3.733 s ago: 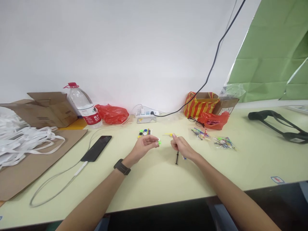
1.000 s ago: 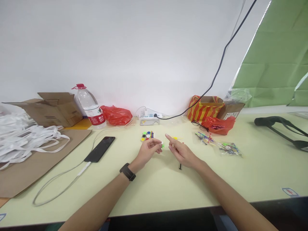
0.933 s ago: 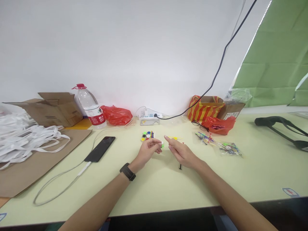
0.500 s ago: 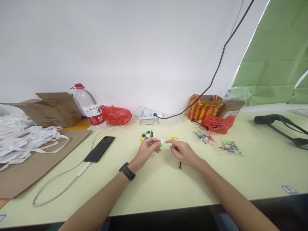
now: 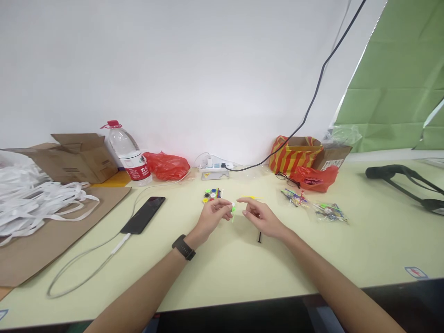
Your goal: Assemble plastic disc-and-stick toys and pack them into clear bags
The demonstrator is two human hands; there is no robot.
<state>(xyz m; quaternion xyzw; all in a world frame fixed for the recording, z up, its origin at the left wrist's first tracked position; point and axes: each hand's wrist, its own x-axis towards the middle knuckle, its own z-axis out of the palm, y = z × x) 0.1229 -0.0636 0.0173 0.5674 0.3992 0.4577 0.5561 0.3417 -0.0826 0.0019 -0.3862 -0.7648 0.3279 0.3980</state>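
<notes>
Piece (image 5: 233,209) in green and white, pinched in the left hand (image 5: 213,213).
Its thin green tip (image 5: 232,218) now points down, unseen half a second ago. The piece sits at the right-hand ends of the closed left thumb and fingers; the right hand (image 5: 262,219) is just beside it, index finger and thumb apart, nothing visible between them.
</notes>
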